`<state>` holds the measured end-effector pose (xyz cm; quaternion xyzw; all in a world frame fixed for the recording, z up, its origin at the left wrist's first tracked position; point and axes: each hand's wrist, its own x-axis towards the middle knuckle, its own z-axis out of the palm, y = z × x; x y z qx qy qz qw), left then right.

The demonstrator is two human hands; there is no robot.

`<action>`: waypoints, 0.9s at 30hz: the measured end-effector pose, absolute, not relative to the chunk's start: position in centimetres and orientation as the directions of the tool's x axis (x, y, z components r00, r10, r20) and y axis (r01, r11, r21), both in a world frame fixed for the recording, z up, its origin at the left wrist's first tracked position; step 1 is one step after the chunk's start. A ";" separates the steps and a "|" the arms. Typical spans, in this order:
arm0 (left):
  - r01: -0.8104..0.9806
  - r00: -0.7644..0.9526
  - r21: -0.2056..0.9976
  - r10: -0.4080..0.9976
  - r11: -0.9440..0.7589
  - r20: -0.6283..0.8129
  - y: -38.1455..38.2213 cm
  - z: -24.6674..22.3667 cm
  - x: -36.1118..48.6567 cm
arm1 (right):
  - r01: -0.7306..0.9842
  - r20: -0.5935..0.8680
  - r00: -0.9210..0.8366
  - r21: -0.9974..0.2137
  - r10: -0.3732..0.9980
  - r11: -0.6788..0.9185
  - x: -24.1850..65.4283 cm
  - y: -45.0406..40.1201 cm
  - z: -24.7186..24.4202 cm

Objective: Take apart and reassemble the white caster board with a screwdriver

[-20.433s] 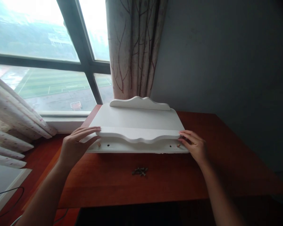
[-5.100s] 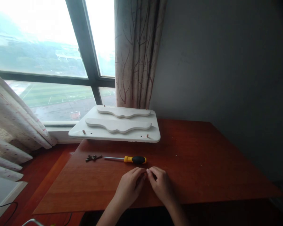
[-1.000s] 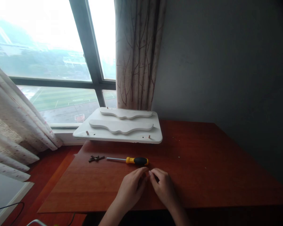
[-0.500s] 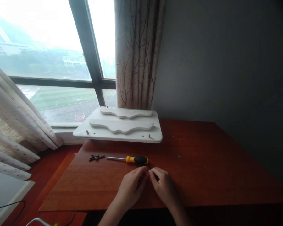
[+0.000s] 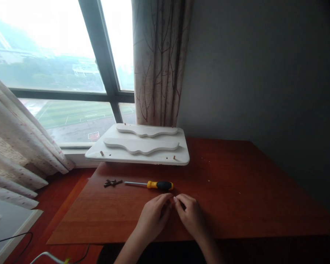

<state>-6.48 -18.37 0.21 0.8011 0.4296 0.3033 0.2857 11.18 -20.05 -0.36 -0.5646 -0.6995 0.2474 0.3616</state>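
My left hand point(image 5: 154, 215) and my right hand point(image 5: 190, 213) rest close together near the table's front edge, fingertips meeting. Both are closed in a pinch; anything between the fingertips is too small to make out. Just beyond them lies a screwdriver point(image 5: 160, 185) with a yellow and black handle, its shaft pointing left. Several dark screws point(image 5: 112, 183) sit in a small pile left of its tip. Farther back is a white board point(image 5: 148, 158) with short wooden pegs standing up from it. Two wavy white pieces point(image 5: 139, 146) lie on the board.
The red-brown table point(image 5: 236, 190) carries a few tiny white specks. Behind it are a patterned curtain point(image 5: 161, 66), a grey wall point(image 5: 250, 73) and a window on the left. Cables hang at the lower left beside a white panel point(image 5: 11, 227).
The view has shifted very slightly. Both hands stay pinched together in nearly the same place, and the objects on the table have not moved.
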 end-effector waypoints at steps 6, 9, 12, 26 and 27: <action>0.513 0.453 0.726 0.863 -0.459 0.225 -18.4 0.3 -6.5 | 0.598 0.229 -0.096 -0.765 0.969 0.240 11.2 -20.0 -0.4; 0.510 0.462 0.727 0.859 -0.460 0.220 -18.4 0.3 -6.5 | 0.600 0.227 -0.094 -0.764 0.969 0.237 11.1 -20.0 -0.3; 0.512 0.463 0.728 0.860 -0.456 0.213 -18.4 0.2 -6.5 | 0.601 0.226 -0.091 -0.764 0.970 0.235 11.1 -20.0 -0.3; 0.512 0.466 0.724 0.858 -0.462 0.218 -18.3 0.2 -6.5 | 0.623 0.232 -0.084 -0.747 0.969 0.233 11.2 -20.0 -0.5; 0.513 0.465 0.723 0.858 -0.462 0.218 -18.4 0.3 -6.5 | 0.622 0.235 -0.086 -0.747 0.968 0.236 11.2 -19.9 -0.5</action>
